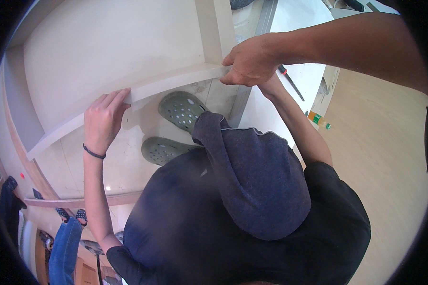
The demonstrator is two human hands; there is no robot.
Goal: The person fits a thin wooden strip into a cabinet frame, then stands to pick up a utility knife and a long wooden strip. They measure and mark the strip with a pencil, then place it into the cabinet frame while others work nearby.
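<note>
A large white shelf unit (114, 42) with raised side boards and a divider fills the upper left. My left hand (105, 111), with a dark band at the wrist, grips its near edge board, fingers over the top. My right forearm (302, 126) reaches up toward the unit's near right corner. My right hand's fingers are hidden behind a co-worker's hand (252, 61), which comes in from the upper right and holds that corner. My green clogs (180, 111) stand on the floor just below the near edge.
Right of the unit runs a grey metal rail (245, 95) beside a white surface (290, 42). A slim dark tool (292, 83) with a red-and-black handle lies there. A bottle (319, 119) lies near its edge. Wooden strips (85, 202) and a person's jeans (64, 247) are at lower left.
</note>
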